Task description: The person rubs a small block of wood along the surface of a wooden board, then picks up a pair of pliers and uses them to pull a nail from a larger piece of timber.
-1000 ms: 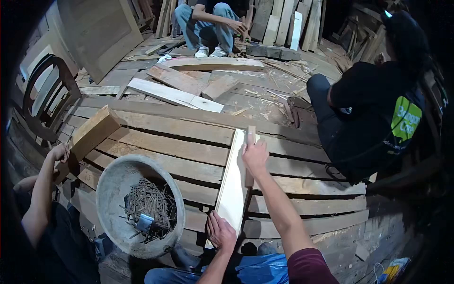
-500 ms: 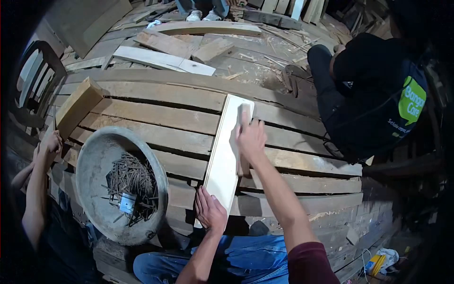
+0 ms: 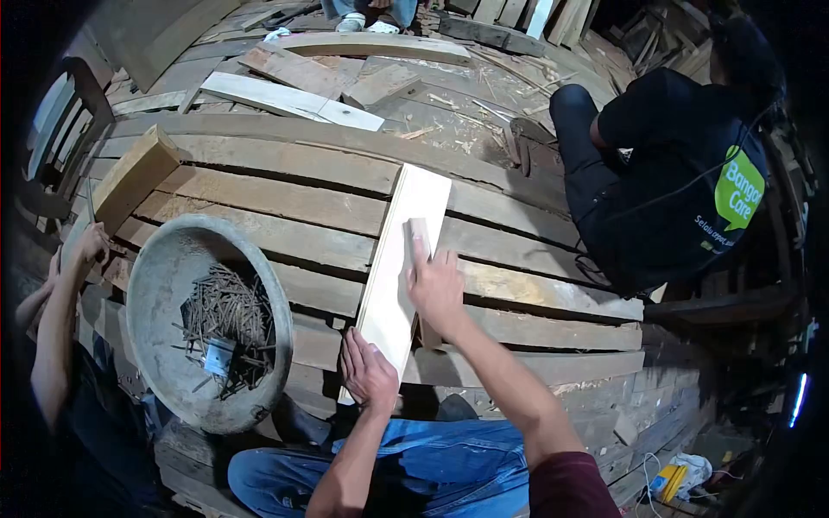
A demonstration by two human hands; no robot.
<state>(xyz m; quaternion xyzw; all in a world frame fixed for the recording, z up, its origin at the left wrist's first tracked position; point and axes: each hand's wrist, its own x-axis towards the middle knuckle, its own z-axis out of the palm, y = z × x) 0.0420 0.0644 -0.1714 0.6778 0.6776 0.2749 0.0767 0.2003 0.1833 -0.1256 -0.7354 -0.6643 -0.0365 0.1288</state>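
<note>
A pale, smooth board [image 3: 399, 259] lies at a slant across a slatted wooden bench. My left hand [image 3: 370, 373] rests on the near end of this board, fingers laid out flat at its left edge. Farther up the board, my right hand [image 3: 438, 289] is closed around a narrow wooden block [image 3: 418, 227], index finger stretched along its top. The block's front end shows past the fingertip, and the rest is mostly covered by my hand. Left of my left hand is a grey basin [image 3: 142, 319] holding many rusty nails [image 3: 229, 302] and a small pale packet [image 3: 218, 356].
A thick timber [image 3: 129, 186] stands on the bench's left, near another person's hand [image 3: 92, 246]. A person in a black shirt [image 3: 673, 173] sits at the right. Loose planks [image 3: 285, 102] and wood shavings lie on the floor beyond the bench slats [image 3: 509, 285].
My right hand and the wooden block have slid toward me along the board. My left hand keeps its place on the board. The whole view has shifted slightly.
</note>
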